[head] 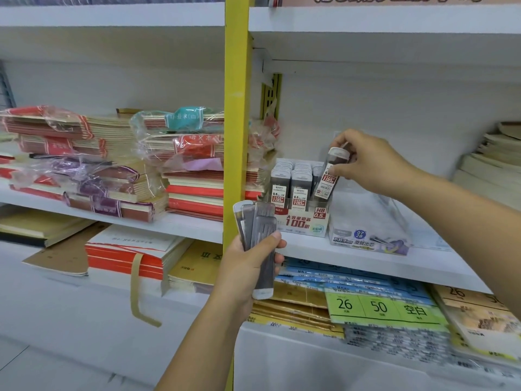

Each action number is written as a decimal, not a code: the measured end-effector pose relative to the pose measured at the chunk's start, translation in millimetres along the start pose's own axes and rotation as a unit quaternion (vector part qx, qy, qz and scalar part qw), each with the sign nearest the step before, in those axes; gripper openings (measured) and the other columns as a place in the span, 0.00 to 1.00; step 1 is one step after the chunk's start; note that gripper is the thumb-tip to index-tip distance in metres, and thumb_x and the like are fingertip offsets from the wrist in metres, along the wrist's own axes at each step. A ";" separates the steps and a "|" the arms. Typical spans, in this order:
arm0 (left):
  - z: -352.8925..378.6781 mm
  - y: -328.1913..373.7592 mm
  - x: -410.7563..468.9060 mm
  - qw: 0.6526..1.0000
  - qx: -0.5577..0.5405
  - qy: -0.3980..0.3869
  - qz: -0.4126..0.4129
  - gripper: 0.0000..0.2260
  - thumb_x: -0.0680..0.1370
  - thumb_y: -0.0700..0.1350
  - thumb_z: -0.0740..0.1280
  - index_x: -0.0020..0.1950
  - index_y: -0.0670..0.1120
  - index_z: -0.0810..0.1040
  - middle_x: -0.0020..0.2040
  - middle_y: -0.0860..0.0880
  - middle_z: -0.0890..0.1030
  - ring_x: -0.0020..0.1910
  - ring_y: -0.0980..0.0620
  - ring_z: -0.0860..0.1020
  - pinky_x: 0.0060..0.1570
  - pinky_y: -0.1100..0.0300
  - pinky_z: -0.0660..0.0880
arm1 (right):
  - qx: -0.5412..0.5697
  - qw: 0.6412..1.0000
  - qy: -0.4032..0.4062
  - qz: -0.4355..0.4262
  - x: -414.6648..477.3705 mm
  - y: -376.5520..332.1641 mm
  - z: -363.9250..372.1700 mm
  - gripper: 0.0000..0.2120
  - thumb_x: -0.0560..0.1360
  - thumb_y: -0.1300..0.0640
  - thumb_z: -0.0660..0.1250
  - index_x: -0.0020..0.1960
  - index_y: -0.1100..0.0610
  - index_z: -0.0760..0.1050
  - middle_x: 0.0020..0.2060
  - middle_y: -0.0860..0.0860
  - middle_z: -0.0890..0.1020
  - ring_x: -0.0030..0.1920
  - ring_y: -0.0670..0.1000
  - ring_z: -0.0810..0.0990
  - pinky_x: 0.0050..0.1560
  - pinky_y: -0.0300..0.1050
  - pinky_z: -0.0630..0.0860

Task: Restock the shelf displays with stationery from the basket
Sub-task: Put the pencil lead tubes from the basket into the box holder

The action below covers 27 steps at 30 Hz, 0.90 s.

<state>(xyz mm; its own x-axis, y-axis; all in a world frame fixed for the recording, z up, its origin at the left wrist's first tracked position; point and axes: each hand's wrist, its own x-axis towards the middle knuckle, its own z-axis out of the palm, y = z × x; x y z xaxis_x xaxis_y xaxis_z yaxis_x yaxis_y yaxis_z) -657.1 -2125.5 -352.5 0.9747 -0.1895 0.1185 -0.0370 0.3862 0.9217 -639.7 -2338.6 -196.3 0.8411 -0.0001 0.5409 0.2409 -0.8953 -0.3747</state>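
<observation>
With right grip (372, 165) pinching one lead case (330, 177), tilted over the unfilled right side of the display box (303, 221) near the front edge of the shelf (366, 259), square it upright, label forward, then lower beside the standing rows. Leave left grip (248, 268), curled round spare cases (258, 227), just before that edge.

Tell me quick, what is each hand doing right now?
Left hand: grips a bunch of lead cases.
Right hand: pinches one tilted lead case at the display box.
</observation>
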 end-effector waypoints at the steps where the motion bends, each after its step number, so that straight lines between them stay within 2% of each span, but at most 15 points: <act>1: -1.2 -0.4 0.2 1.000 0.009 0.005 0.001 0.12 0.75 0.50 0.73 0.58 0.52 0.79 0.44 0.49 0.86 0.35 0.56 0.81 0.36 0.61 0.78 | 0.008 1.000 0.002 0.004 1.8 0.7 0.3 0.14 0.71 0.61 0.74 0.53 0.53 0.75 0.45 0.50 0.79 0.42 0.50 0.77 0.47 0.48 0.76; 4: -3.3 -1.0 0.3 1.000 0.023 0.012 0.006 0.12 0.75 0.50 0.73 0.57 0.53 0.78 0.44 0.51 0.87 0.35 0.58 0.82 0.35 0.64 0.78 | 0.031 0.999 0.005 -0.007 4.8 2.7 2.6 0.13 0.72 0.62 0.73 0.55 0.53 0.77 0.44 0.50 0.80 0.41 0.49 0.76 0.43 0.43 0.73; 7: -3.1 -0.2 0.0 0.999 0.028 0.012 0.010 0.12 0.75 0.51 0.73 0.57 0.52 0.79 0.45 0.52 0.87 0.35 0.58 0.83 0.34 0.65 0.78 | 0.019 0.999 -0.026 -0.027 4.7 5.2 13.6 0.13 0.73 0.61 0.72 0.56 0.51 0.78 0.47 0.48 0.80 0.41 0.42 0.74 0.42 0.37 0.68; 11: -1.7 1.5 -1.4 1.000 0.029 0.003 0.009 0.13 0.75 0.51 0.73 0.58 0.52 0.79 0.45 0.52 0.87 0.38 0.58 0.84 0.34 0.66 0.78 | -0.078 0.997 -0.013 -0.014 -0.4 17.3 32.2 0.16 0.76 0.53 0.69 0.63 0.48 0.77 0.49 0.49 0.70 0.48 0.48 0.69 0.50 0.43 0.65; 13: -1.1 2.3 -2.5 1.000 0.031 -0.003 0.005 0.14 0.75 0.50 0.73 0.59 0.52 0.78 0.45 0.52 0.87 0.38 0.57 0.84 0.35 0.64 0.78 | -0.103 0.995 0.004 -0.009 -7.8 22.3 38.6 0.20 0.78 0.51 0.66 0.69 0.47 0.72 0.50 0.50 0.68 0.49 0.48 0.68 0.50 0.43 0.66; 15: -0.9 2.7 -4.2 0.999 0.035 -0.010 0.000 0.15 0.75 0.50 0.73 0.60 0.51 0.78 0.46 0.51 0.87 0.38 0.56 0.84 0.37 0.62 0.78 | -0.109 0.994 0.029 -0.014 -21.5 23.4 43.3 0.22 0.79 0.51 0.63 0.72 0.46 0.67 0.51 0.50 0.69 0.46 0.47 0.69 0.47 0.43 0.67; 16: -1.0 2.6 -5.3 0.999 0.038 -0.015 -0.003 0.15 0.75 0.50 0.73 0.60 0.52 0.78 0.46 0.50 0.87 0.39 0.55 0.84 0.38 0.61 0.78 | -0.093 0.994 0.052 -0.021 -31.0 21.8 44.6 0.21 0.79 0.52 0.62 0.72 0.47 0.68 0.51 0.48 0.70 0.44 0.45 0.70 0.45 0.41 0.67; 18: -0.8 2.2 -7.8 0.998 0.049 -0.027 -0.005 0.15 0.74 0.50 0.74 0.59 0.52 0.78 0.47 0.49 0.87 0.40 0.54 0.84 0.39 0.59 0.79 | -0.021 0.996 0.083 -0.037 -52.9 16.2 47.1 0.14 0.79 0.52 0.63 0.64 0.46 0.75 0.47 0.43 0.73 0.40 0.40 0.71 0.41 0.33 0.66; 19: -0.2 1.5 -9.2 0.998 0.054 -0.034 -0.007 0.15 0.74 0.50 0.75 0.59 0.51 0.79 0.46 0.49 0.87 0.39 0.54 0.84 0.39 0.59 0.79 | 0.038 0.996 0.068 -0.035 -64.3 11.5 49.2 0.10 0.78 0.51 0.64 0.58 0.45 0.78 0.44 0.41 0.76 0.39 0.39 0.73 0.39 0.30 0.67; 21: 1.6 -0.9 -12.0 0.997 0.062 -0.050 -0.013 0.13 0.73 0.49 0.76 0.56 0.51 0.81 0.46 0.47 0.87 0.39 0.53 0.84 0.37 0.60 0.78 | 0.182 0.983 -0.016 -0.003 -83.2 -0.7 54.4 0.05 0.75 0.50 0.69 0.50 0.44 0.80 0.40 0.41 0.81 0.36 0.38 0.76 0.35 0.30 0.71; 23: 5.1 -3.3 -15.0 0.995 0.070 -0.068 -0.022 0.11 0.72 0.49 0.77 0.53 0.53 0.82 0.46 0.47 0.87 0.39 0.52 0.84 0.36 0.60 0.78 | 0.276 0.956 -0.089 0.049 -93.0 -8.6 60.6 0.07 0.71 0.48 0.72 0.49 0.45 0.81 0.41 0.45 0.83 0.32 0.38 0.77 0.32 0.31 0.71; 25: 8.8 -5.6 -17.5 0.993 0.082 -0.079 -0.027 0.13 0.71 0.50 0.77 0.53 0.54 0.81 0.46 0.47 0.87 0.39 0.52 0.85 0.36 0.61 0.78 | 0.307 0.942 -0.109 0.084 -96.9 -10.8 64.8 0.11 0.69 0.50 0.74 0.51 0.49 0.80 0.41 0.49 0.82 0.31 0.40 0.77 0.31 0.31 0.71; 27: 11.1 -6.2 -19.3 0.991 0.097 -0.089 -0.025 0.15 0.70 0.52 0.77 0.55 0.54 0.80 0.46 0.48 0.87 0.40 0.53 0.85 0.37 0.62 0.79 | 0.332 0.932 -0.112 0.096 -98.6 -9.8 66.3 0.10 0.70 0.56 0.74 0.51 0.52 0.79 0.38 0.50 0.81 0.31 0.41 0.78 0.29 0.33 0.72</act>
<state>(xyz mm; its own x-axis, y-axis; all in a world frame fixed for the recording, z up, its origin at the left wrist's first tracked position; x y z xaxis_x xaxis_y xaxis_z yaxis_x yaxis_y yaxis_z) -678.0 -2134.2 -356.4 0.9226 -0.3674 0.1178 -0.0477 0.1945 0.9798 -692.9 -2300.2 -295.9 0.9619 0.0277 0.2721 0.2586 -0.4158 -0.8719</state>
